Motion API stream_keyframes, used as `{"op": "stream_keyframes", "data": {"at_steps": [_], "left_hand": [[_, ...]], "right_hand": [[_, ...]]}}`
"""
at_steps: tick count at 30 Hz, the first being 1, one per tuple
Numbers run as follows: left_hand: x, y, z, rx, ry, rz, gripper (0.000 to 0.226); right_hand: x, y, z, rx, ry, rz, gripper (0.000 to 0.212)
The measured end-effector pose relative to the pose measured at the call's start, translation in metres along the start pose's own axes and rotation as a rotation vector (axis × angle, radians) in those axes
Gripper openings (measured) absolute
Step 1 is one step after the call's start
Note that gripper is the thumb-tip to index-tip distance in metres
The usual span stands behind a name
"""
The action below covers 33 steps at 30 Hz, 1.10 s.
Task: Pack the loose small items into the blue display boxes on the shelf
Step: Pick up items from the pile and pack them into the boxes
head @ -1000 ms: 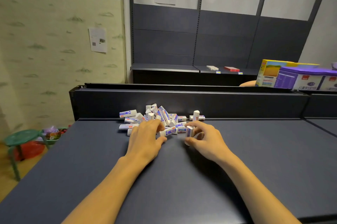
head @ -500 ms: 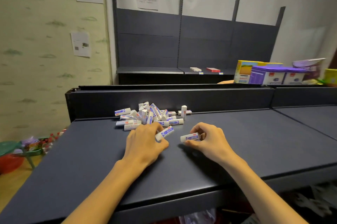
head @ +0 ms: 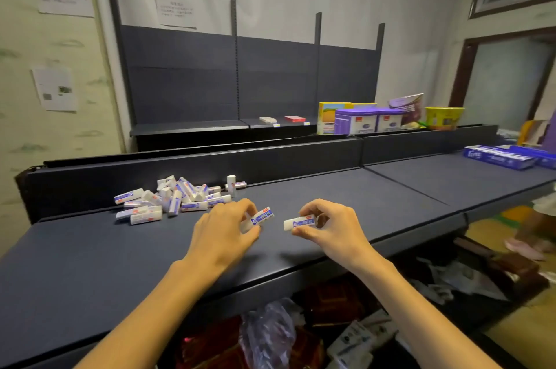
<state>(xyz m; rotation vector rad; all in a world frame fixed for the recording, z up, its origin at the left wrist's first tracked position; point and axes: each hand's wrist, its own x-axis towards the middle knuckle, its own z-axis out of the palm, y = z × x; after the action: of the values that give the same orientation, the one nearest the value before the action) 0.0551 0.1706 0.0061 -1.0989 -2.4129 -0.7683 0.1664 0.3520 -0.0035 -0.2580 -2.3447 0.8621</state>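
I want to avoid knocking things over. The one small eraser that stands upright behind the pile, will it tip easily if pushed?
Probably yes. The upright eraser stands on its small end, tall for its base, so a light push likely topples it. Its flat sides suggest it would fall and stop, not roll. It looks light, like the one the right hand pinches.

Left hand (head: 224, 231) and right hand (head: 331, 227), fingers curled, each pinching something small.

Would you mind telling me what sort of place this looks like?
Probably a small shop being stocked: dark retail shelving, packaged goods on the far shelf, blue display boxes, and a pile of loose erasers.
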Motion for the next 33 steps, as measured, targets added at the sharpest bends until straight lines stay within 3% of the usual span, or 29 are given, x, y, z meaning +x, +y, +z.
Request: {"op": "stream_keyframes", "data": {"at_steps": [7, 20, 33], "left_hand": [[0.0, 0.091, 0.023, 0.066, -0.009, 0.064, 0.031], [0.01, 0.248, 0.091, 0.068, -0.011, 0.123, 0.028], [0.118, 0.303, 0.194, 0.049, -0.119, 0.213, 0.029]], "right_hand": [[-0.029, 0.039, -0.09, -0.036, -0.001, -0.012, 0.029], [-0.068, 0.135, -0.235, -0.031, 0.032, -0.002, 0.025], [-0.014, 0.249, -0.289, -0.098, 0.087, 0.08, 0.023]]}}
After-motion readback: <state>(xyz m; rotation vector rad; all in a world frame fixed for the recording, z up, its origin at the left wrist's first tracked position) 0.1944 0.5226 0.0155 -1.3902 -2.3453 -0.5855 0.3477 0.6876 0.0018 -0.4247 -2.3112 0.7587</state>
